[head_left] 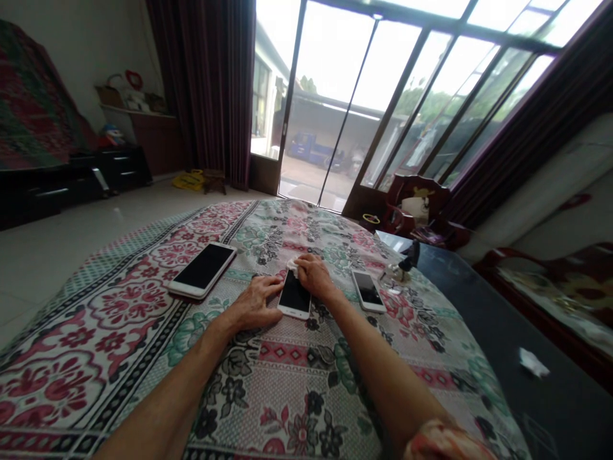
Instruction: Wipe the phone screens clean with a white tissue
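Now my left hand [259, 301] is spread wide at the side of the phone [294, 299], which lies flat on the tablecloth [297, 390], maybe to keep it steady, while my right hand [313, 275] holds a white tissue [292, 264] against its far end.

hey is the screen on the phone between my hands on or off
Off, it seems: the phone shows only black glass, nothing lit, though the right hand covers part.
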The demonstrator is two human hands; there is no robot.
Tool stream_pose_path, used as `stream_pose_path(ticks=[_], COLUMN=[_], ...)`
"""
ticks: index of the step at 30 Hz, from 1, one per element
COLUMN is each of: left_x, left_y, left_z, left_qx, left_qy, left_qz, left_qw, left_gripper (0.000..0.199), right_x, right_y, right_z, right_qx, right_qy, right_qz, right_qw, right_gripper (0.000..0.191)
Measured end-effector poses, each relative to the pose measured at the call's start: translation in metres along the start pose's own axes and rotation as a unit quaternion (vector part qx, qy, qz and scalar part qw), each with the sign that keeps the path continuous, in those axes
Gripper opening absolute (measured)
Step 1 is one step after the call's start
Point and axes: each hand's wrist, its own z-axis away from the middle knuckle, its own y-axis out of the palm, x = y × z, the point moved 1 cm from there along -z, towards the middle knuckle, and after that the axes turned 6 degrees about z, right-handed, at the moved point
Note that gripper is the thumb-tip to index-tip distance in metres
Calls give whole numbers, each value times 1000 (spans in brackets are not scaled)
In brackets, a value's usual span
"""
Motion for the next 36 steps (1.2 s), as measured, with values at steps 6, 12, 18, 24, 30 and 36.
stream_pose_path(ticks=[6, 12, 18, 24, 30, 36], left_x=[-3, -2, 4, 1, -2, 0], left_y=[-4, -6, -2, -5, -7, -7], left_z=[-1, -1, 0, 0, 0, -1], left_qx=[25, 28, 3, 19, 36, 39], left_qy=[-1, -1, -1, 2, -4, 4], left_qz=[-10, 5, 31, 14, -6, 1], left_qw=[1000, 1000, 1000, 1000, 999, 999], left_gripper=[58, 56, 55, 57, 58, 58], right_x=[11, 33, 48, 16, -15, -7], right_y=[-15, -39, -47, -28, -8, 2], right_z=[32, 80, 102, 69, 23, 0], right_qx=[19, 30, 40, 1, -18, 28], right_qy=[-52, -92, -116, -73, 14, 92], right_qz=[11, -21, -66, -61, -24, 3], right_qw=[998, 995, 990, 995, 999, 995], right_gripper=[30, 33, 34, 33, 31, 28])
